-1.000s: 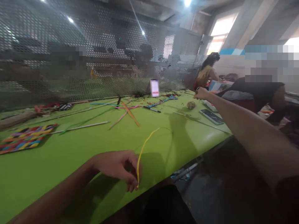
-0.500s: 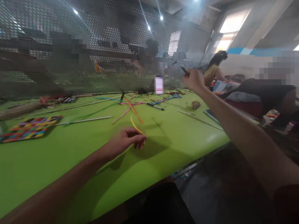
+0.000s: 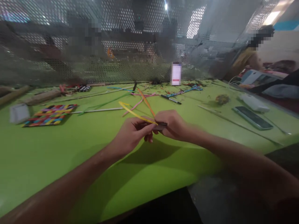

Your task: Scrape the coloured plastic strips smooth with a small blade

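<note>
Left grip (image 3: 130, 132) is pinched closed on a thin yellow strip (image 3: 135, 114) near its end, apparently for control. Right grip (image 3: 173, 124) is closed around a slim dark object (image 3: 163, 124).

1 head-worn view, facing forward and down over the green table (image 3: 98, 161).

Strip (image 3: 136, 114) in our left hand (image 3: 132, 133), tool (image 3: 163, 124) in our right hand (image 3: 174, 126), table (image 3: 149, 174) beneath both, woven mat (image 3: 52, 115) to our left, pen (image 3: 171, 99) ahead, ball (image 3: 221, 99) and phone (image 3: 252, 117) to our right, mesh panel (image 3: 140, 70) behind.
</note>
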### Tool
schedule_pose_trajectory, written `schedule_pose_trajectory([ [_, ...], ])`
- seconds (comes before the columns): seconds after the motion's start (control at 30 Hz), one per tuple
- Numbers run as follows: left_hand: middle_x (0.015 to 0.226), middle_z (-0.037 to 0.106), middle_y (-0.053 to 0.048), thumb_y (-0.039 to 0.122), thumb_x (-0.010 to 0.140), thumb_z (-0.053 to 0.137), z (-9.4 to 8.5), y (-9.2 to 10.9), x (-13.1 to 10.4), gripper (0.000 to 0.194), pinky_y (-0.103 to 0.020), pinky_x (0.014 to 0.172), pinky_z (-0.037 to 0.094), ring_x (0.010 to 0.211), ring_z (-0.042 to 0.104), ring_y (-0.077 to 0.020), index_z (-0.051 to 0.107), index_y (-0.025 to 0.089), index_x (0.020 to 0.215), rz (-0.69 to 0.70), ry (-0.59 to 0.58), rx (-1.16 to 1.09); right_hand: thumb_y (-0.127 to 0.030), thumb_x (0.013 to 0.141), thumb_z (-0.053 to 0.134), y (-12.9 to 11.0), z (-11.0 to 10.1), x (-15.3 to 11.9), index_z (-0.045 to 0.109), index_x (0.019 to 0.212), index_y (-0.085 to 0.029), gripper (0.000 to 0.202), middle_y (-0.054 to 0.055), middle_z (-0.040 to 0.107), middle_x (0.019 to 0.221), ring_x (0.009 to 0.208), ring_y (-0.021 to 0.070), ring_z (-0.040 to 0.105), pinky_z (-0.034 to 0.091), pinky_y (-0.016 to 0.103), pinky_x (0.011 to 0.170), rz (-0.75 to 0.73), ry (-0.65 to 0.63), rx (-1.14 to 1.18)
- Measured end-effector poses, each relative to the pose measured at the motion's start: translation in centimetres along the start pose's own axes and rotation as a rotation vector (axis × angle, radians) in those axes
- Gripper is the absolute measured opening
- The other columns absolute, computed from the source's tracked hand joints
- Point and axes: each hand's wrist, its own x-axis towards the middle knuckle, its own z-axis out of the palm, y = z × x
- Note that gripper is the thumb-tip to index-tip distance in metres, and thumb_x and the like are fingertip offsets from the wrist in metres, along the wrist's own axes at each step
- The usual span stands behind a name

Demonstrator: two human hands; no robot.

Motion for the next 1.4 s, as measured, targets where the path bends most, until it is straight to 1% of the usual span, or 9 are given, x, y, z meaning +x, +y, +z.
schedule_pose_trajectory([
  [0.13,0.065,0.068,0.000,0.027,0.086,0.074,0.1,0.1,-0.2,0.014,-0.021,0.053,0.049,0.053,0.059,-0.0092,0.077,0.015,0.079,-0.017,-0.008,0.060,-0.012,0.089,0.049,-1.0,-0.4,-0.2,0.064,0.073,-0.015,0.022,0.002,0.066,0.072,0.066,0.0099,0.055,0.037,0.021,0.067,0.006,-0.032,0.019],
  [0.23,0.065,0.069,0.000,0.025,0.088,0.072,0.1,0.4,-0.4,0.015,-0.020,0.053,0.049,0.053,0.059,-0.0089,0.077,0.015,0.077,-0.026,-0.011,0.100,-0.015,0.091,0.049,-1.6,-0.8,-0.1,0.064,0.073,-0.015,0.023,0.003,0.066,0.073,0.067,0.0109,0.055,0.037,0.022,0.067,0.041,-0.055,0.002],
  [0.3,0.065,0.069,0.000,0.024,0.088,0.073,0.2,0.4,-0.5,0.014,-0.019,0.052,0.049,0.053,0.059,-0.0085,0.078,0.016,0.078,-0.027,-0.007,0.096,-0.015,0.091,0.050,-1.8,-0.7,-0.1,0.064,0.072,-0.015,0.024,0.003,0.066,0.073,0.066,0.0109,0.055,0.037,0.022,0.066,0.039,-0.048,0.006],
  [0.5,0.068,0.070,0.000,0.024,0.090,0.071,0.0,-0.2,-0.6,0.014,-0.020,0.053,0.050,0.054,0.060,-0.0089,0.078,0.017,0.080,-0.010,-0.011,0.060,-0.011,0.091,0.049,-1.5,0.2,-0.2,0.060,0.069,-0.015,0.025,0.000,0.062,0.068,0.062,0.0086,0.050,0.033,0.021,0.065,0.011,0.000,0.005],
  [0.67,0.064,0.069,0.000,0.024,0.090,0.071,0.1,0.0,-0.5,0.015,-0.020,0.053,0.050,0.054,0.059,-0.0093,0.079,0.016,0.078,-0.014,-0.013,0.105,-0.013,0.092,0.049,-1.8,0.0,-0.2,0.057,0.066,-0.015,0.028,-0.001,0.059,0.065,0.060,0.0086,0.047,0.031,0.022,0.064,0.009,-0.003,0.007],
  [0.83,0.063,0.070,-0.001,0.025,0.088,0.071,0.0,0.1,-0.6,0.015,-0.021,0.053,0.051,0.054,0.060,-0.0111,0.080,0.017,0.079,-0.027,0.010,0.152,-0.015,0.093,0.050,-2.1,-0.2,-0.2,0.056,0.065,-0.016,0.029,-0.001,0.059,0.063,0.061,0.0094,0.049,0.032,0.022,0.064,0.051,-0.034,0.024],
  [0.97,0.063,0.071,-0.002,0.027,0.087,0.072,0.0,0.1,-0.6,0.017,-0.023,0.053,0.052,0.054,0.061,-0.0125,0.080,0.017,0.074,-0.030,0.012,0.153,-0.015,0.095,0.050,-1.9,0.1,-0.3,0.056,0.067,-0.017,0.029,-0.002,0.059,0.064,0.061,0.0089,0.049,0.032,0.022,0.063,0.023,-0.006,0.060],
  [1.17,0.063,0.072,-0.001,0.023,0.086,0.071,0.2,0.2,-0.7,0.018,-0.020,0.051,0.051,0.052,0.061,-0.0111,0.079,0.018,0.071,-0.050,-0.014,0.119,-0.017,0.096,0.054,-1.7,0.2,-0.2,0.057,0.068,-0.016,0.029,-0.001,0.059,0.065,0.064,0.0093,0.049,0.031,0.022,0.064,0.017,-0.034,0.041],
  [1.4,0.066,0.073,-0.001,0.022,0.088,0.070,0.0,0.1,-0.7,0.016,-0.019,0.052,0.051,0.052,0.062,-0.0103,0.080,0.017,0.076,-0.064,-0.034,0.108,-0.017,0.096,0.053,-1.5,0.1,-0.3,0.060,0.067,-0.016,0.029,0.000,0.061,0.065,0.062,0.0094,0.050,0.033,0.022,0.064,-0.018,0.004,0.030],
])
